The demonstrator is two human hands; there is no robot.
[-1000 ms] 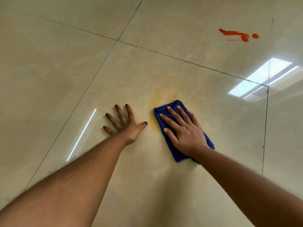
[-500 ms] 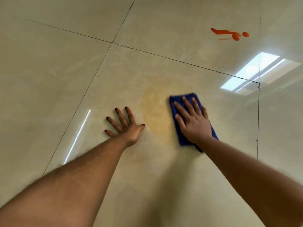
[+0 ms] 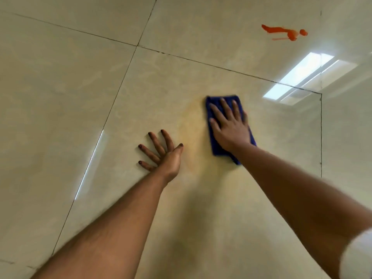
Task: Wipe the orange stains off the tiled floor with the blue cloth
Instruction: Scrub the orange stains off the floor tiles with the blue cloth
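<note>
A folded blue cloth (image 3: pixel 213 146) lies flat on the glossy beige tiled floor (image 3: pixel 60 97). My right hand (image 3: pixel 229 125) presses down on it with straight, spread fingers. Left of the cloth a pale yellow-orange smear (image 3: pixel 192 125) spreads over the tile. My left hand (image 3: pixel 163 154) rests flat on the floor beside that smear, fingers splayed. A bright orange stain (image 3: pixel 285 33) with a streak and blobs sits on the far tile at the upper right.
Dark grout lines (image 3: pixel 201 62) cross the floor. A bright window reflection (image 3: pixel 302 75) glares on the tile at the right, and a thin light streak (image 3: pixel 90 164) lies at the left. A white sleeve edge (image 3: pixel 360 256) shows at the bottom right.
My right hand has slid the cloth away from me and to the right, uncovering the pale smear. My left hand stays planted on the floor.
</note>
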